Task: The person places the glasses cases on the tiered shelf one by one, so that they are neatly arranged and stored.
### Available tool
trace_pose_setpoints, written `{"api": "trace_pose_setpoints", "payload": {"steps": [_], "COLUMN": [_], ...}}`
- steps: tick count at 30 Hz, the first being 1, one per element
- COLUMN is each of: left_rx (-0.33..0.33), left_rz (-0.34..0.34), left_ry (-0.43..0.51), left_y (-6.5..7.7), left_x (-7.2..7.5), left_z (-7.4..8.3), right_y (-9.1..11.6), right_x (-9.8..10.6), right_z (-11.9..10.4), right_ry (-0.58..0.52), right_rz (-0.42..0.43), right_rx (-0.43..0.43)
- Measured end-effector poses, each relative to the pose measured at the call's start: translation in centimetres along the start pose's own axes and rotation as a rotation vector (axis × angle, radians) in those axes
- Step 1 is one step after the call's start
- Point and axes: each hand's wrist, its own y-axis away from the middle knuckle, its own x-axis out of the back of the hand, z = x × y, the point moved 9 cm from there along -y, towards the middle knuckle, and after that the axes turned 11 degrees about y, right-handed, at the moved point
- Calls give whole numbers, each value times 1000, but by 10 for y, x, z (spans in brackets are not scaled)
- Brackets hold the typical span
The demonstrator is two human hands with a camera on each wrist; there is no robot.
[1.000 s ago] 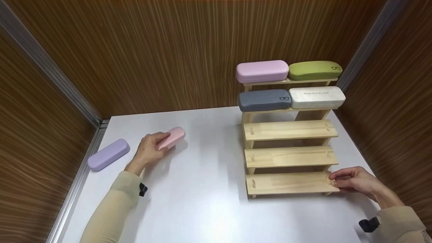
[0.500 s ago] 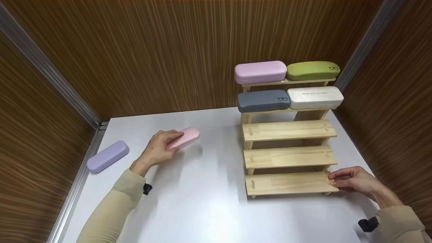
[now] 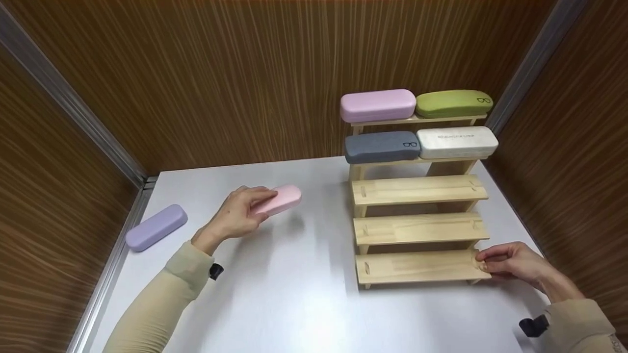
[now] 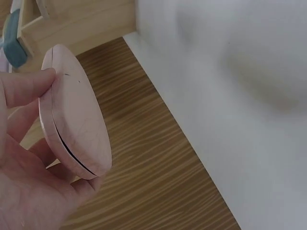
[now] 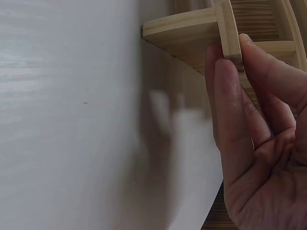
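My left hand grips a light pink glasses case by its near end, above the white table. In the left wrist view the pink case lies between thumb and fingers, a thin dark gap along its seam. My right hand pinches the right end of the lowest step of a wooden tiered stand; thumb and fingers stand on either side of that board in the right wrist view. On the top tier sit a pink-lilac case and a green case; one tier down, a blue-grey case and a white case.
A lavender glasses case lies at the left edge of the white table. Wood-grain panels wall the table at the back and both sides, with metal rails at the corners. The stand's three lower steps are bare.
My left hand has carried the light pink case to the right, toward the stand, and its shadow has drawn away from it. The right hand stays at the lowest step.
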Motion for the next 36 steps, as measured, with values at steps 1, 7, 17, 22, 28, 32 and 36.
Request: {"api": "trace_pose_setpoints", "payload": {"steps": [1, 7, 17, 22, 28, 32, 36], "left_rx": [-5, -43, -136, -152, -194, -215, -249], "left_rz": [-6, -35, -76, -104, -124, -142, -148], "left_ry": [3, 15, -8, -21, -36, -35, -40], "left_y": [-1, -6, -20, -27, -36, -42, -48], "left_x": [-1, -5, -14, -19, -25, -30, -37], "left_z": [2, 18, 49, 65, 84, 95, 108], "right_y": [0, 0, 0, 1, 1, 0, 0], "right_x": [0, 0, -1, 0, 0, 0, 0], "right_z": [0, 0, -1, 0, 1, 1, 1], "right_ry": [0, 2, -18, 4, 13, 6, 4], "right_rz": [0, 3, -12, 2, 10, 5, 6], "right_rx": [-1, -5, 2, -14, -22, -24, -30]}}
